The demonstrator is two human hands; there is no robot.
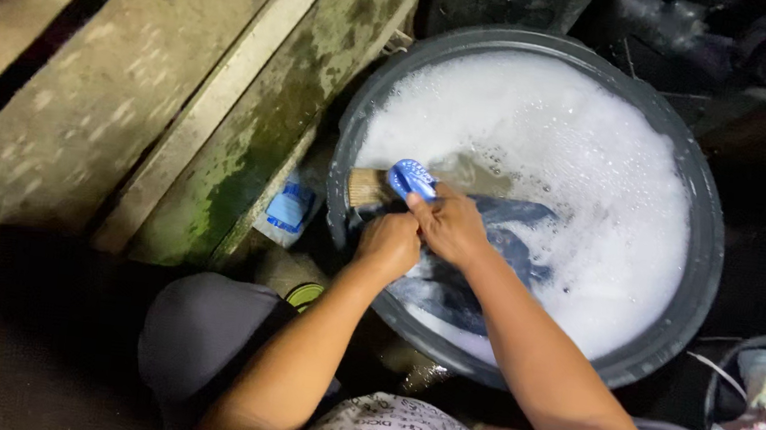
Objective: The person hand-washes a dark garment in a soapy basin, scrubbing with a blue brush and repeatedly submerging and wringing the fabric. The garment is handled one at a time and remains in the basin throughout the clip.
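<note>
Gripping blue scrub brush (410, 179), long axis pointing left, right hand (451, 226) fingers clamped, left hand (390, 242) fisting dark cloth (503, 247).

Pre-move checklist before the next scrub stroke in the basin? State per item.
1. Right hand grips blue brush: ok.
2. Left hand pins dark cloth at the basin's near edge: ok.
3. Bristles in contact with the cloth: cannot tell, hand hides them.
4. Suds cover the water in the basin: ok.
5. Cloth fully inside the rim: cannot tell, foam hides part.
</note>
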